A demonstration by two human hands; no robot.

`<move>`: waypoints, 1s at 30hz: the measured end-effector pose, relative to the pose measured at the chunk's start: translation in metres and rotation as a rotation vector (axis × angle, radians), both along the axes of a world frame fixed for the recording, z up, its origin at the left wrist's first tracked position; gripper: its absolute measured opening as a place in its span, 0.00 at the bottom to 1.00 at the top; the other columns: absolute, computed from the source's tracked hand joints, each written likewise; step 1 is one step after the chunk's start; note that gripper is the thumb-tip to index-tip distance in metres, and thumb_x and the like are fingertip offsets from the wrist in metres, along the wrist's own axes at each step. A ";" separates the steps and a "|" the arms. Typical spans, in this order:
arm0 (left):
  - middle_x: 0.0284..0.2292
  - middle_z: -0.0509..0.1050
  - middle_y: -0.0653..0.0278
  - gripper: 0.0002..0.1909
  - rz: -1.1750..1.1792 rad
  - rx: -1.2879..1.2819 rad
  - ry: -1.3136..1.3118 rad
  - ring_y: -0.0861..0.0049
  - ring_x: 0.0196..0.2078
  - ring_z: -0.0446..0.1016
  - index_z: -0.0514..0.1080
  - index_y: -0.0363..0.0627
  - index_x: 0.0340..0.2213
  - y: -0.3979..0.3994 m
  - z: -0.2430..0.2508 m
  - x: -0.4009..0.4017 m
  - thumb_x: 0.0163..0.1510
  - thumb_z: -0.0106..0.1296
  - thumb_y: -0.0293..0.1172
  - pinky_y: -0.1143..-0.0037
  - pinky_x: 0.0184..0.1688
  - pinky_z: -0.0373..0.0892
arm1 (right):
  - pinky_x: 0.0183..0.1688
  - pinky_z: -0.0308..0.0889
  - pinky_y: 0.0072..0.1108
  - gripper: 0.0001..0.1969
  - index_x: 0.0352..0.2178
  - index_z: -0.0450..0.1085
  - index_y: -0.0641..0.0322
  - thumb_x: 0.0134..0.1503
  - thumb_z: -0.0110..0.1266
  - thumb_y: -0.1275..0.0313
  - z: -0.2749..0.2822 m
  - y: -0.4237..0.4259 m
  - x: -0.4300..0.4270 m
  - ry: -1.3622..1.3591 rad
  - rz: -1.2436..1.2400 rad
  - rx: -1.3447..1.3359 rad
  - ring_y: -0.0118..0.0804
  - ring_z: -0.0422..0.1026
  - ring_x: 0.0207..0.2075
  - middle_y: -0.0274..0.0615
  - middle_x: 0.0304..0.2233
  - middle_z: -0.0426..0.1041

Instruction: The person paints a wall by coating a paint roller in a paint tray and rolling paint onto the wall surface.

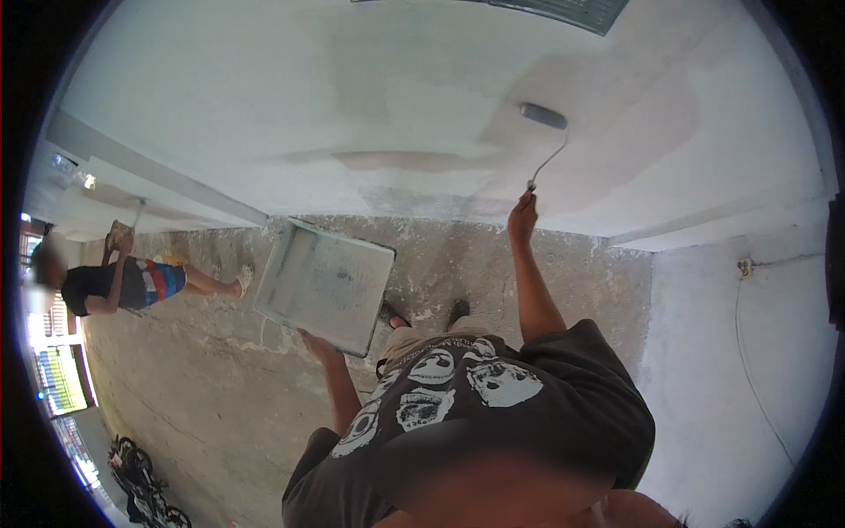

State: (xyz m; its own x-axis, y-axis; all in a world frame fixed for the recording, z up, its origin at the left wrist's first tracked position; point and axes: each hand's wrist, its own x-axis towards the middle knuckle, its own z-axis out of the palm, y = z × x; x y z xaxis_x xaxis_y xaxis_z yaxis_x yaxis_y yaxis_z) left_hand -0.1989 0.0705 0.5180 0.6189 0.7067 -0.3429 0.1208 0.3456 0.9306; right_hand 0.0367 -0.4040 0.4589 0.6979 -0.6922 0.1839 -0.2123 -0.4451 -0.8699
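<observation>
My right hand grips the handle of a paint roller, held out to the wall in front of me. The roller's dark grey cover lies at a patch of wall that looks darker than the white around it. A long, shallow paint tray, pale inside with grey smears, is held by its near edge in my left hand. The fingers of that hand are partly hidden beneath the tray. Whether the roller's cover touches the wall cannot be told.
A person stands at the left by another wall, with a tool raised to it. A motorcycle stands at lower left. An electrical outlet with a hanging cord is on the right wall. Louvred panels sit at the top. The concrete floor is stained.
</observation>
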 end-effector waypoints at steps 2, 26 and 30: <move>0.61 0.56 0.54 0.37 0.002 0.021 0.009 0.56 0.60 0.58 0.49 0.41 0.62 0.033 0.000 0.004 0.63 0.26 0.59 0.61 0.61 0.57 | 0.18 0.60 0.31 0.21 0.27 0.59 0.56 0.66 0.33 0.52 -0.025 0.042 0.007 -0.056 0.053 0.481 0.36 0.63 0.14 0.37 0.14 0.61; 0.60 0.54 0.50 0.38 0.065 0.013 -0.139 0.53 0.60 0.58 0.47 0.40 0.61 0.278 -0.034 0.001 0.63 0.24 0.60 0.55 0.61 0.59 | 0.18 0.58 0.27 0.26 0.25 0.55 0.51 0.61 0.32 0.40 0.128 0.451 0.031 0.078 0.316 1.547 0.28 0.56 0.13 0.30 0.15 0.56; 0.61 0.54 0.53 0.39 0.036 -0.035 -0.138 0.53 0.60 0.59 0.47 0.44 0.62 0.264 -0.028 0.016 0.61 0.26 0.62 0.56 0.61 0.58 | 0.17 0.58 0.26 0.27 0.23 0.55 0.51 0.62 0.31 0.40 0.112 0.405 0.046 -0.053 0.178 1.528 0.29 0.56 0.12 0.31 0.13 0.56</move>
